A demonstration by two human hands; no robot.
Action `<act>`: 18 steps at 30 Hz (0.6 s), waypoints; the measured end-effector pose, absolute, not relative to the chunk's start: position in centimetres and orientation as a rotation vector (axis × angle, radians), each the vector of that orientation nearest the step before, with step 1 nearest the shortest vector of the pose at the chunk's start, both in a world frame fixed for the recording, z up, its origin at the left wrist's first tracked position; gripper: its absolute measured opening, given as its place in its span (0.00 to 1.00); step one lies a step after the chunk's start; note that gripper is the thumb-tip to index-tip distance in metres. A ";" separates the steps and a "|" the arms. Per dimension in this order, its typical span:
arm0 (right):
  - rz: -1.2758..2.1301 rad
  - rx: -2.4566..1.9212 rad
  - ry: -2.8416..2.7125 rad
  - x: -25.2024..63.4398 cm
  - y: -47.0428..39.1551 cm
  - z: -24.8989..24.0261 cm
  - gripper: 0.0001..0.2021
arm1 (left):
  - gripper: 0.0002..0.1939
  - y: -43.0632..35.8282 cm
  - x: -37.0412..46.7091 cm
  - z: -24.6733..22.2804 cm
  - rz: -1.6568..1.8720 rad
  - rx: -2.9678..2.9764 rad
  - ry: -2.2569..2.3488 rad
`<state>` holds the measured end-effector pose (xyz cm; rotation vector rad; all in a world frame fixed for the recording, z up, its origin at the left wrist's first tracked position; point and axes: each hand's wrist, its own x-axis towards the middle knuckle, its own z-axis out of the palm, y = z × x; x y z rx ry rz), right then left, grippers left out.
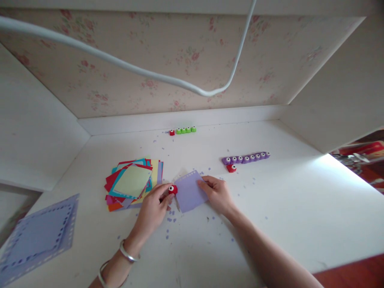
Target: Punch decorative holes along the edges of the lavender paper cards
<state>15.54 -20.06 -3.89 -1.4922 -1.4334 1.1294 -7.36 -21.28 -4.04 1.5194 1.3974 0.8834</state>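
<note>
Between the thumb and fingers of my left hand (156, 203) is a small red craft punch (173, 189) with a white and black button on top. It sits at the left edge of a light purple paper sheet (191, 194). My right hand (216, 193) pinches that sheet at its right side. A row of punched holes runs along the sheet's upper edge. Small purple paper bits (170, 219) lie on the white tabletop just below. Whether the punch's jaws are around the paper edge I cannot tell.
A pile of coloured paper sheets (133, 182) lies to the left. Purple sheets with punched borders (40, 236) are at far left. Purple punches (246, 159) and a red punch (231, 168) stand right; green punches (186, 130) and another red one (172, 132) stand at the back. A white cable (144, 72) hangs above.
</note>
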 end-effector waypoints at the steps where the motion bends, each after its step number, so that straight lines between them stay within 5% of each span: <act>1: 1.140 -1.492 -1.426 15.5 -20.0 -3.9 0.17 | 0.17 -21.3 -7.3 -4.0 0.888 1.520 1.394; 18: 1.259 -1.448 -1.146 15.9 -19.5 -3.6 0.15 | 0.27 -21.5 -8.4 -2.9 0.945 1.133 1.393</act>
